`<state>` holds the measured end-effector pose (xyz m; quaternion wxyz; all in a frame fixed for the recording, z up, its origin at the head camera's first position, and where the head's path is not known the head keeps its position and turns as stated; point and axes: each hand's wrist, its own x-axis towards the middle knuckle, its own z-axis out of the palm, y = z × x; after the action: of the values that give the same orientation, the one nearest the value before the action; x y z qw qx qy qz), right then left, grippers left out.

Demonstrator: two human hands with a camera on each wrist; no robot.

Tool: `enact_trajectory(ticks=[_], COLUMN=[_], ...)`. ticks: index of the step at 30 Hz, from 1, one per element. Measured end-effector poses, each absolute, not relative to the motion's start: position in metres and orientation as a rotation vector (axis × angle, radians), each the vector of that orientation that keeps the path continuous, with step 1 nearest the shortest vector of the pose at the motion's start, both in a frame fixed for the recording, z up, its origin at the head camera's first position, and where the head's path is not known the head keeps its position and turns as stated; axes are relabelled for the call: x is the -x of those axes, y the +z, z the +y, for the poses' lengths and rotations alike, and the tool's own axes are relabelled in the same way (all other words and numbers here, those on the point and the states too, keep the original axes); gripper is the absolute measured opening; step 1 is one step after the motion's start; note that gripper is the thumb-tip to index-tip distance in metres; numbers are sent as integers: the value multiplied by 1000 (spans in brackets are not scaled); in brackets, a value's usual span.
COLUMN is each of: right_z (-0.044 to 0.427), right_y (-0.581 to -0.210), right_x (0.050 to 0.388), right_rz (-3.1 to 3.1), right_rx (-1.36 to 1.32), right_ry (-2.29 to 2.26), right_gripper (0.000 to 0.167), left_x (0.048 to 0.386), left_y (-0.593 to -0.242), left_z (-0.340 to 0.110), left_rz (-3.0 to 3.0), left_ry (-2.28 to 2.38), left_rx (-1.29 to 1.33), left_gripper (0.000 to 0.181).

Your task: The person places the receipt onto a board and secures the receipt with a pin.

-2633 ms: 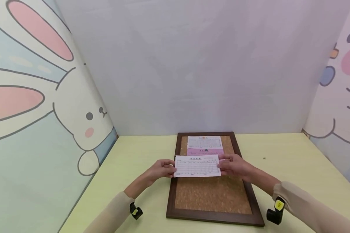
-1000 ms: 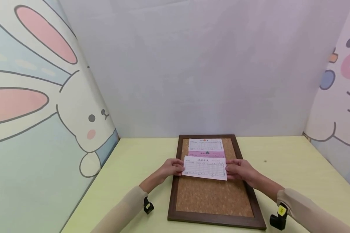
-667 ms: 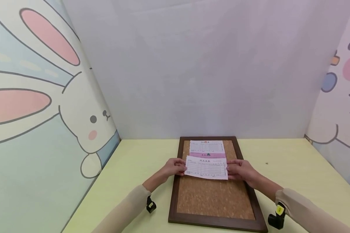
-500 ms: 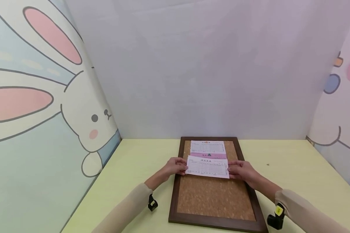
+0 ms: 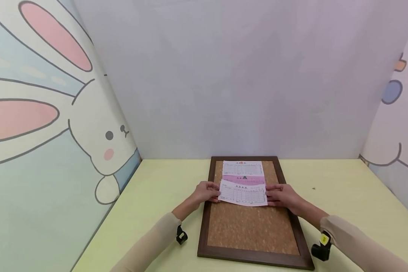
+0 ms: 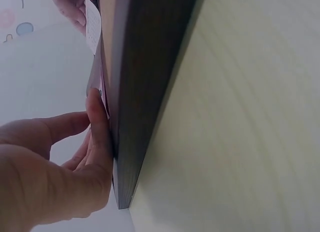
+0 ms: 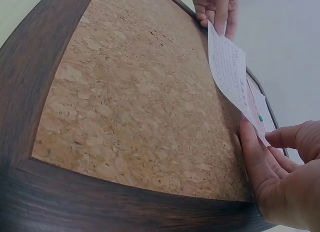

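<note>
A white printed form slip [image 5: 243,194] is stretched between my two hands over the upper half of a cork board [image 5: 251,230] with a dark frame. My left hand [image 5: 206,192] pinches its left end; my right hand [image 5: 283,196] pinches its right end, thumb on top in the right wrist view. The slip sags in a curve, and some of it stands off the cork [image 7: 135,96]. Behind it lies a pink form [image 5: 229,179] with a green pin [image 7: 260,118]. Above that is another white form [image 5: 243,169] with an orange mark at its top edge.
The dark wooden frame [image 6: 145,66] stands slightly above the pale yellow table [image 5: 163,181]. A grey-white wall [image 5: 238,83] rises behind the board, with cartoon-painted panels on both sides. A small dark speck [image 5: 314,188] lies right of the board.
The slip and both hands have shifted right and a little farther up the board. The slip, flat earlier, now bows downward in the middle. Both hands keep their hold.
</note>
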<state>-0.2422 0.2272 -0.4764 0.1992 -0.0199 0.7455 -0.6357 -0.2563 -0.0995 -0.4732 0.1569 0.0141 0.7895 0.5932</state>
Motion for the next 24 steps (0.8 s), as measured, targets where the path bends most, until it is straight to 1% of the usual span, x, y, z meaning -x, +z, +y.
enact_trajectory(ticks=[6,11,14,20,24], right_z=[230,228,228,231,232], right_y=[-472,-472,-473,-474,-475], right_x=[241,241,240,233,232], right_rz=[1994,2003,2008,1974,1977], right_rx=[110,101,61,98,103], right_ry=[-1758,-1755,-1764,-1761,-1774], right_gripper=[60,62,61,61,61], left_x=[257,258,253,241,243], left_y=[-473,-471,-469,-464,-463], left_z=[-98,-96,-95,-94,-93], left_rz=[2228,2242,2278,2340,2330], left_ry=[1729,1744,1750,1749,1709], left_rx=[5,21,26,5,-14], left_gripper=[22,20,22,27,27])
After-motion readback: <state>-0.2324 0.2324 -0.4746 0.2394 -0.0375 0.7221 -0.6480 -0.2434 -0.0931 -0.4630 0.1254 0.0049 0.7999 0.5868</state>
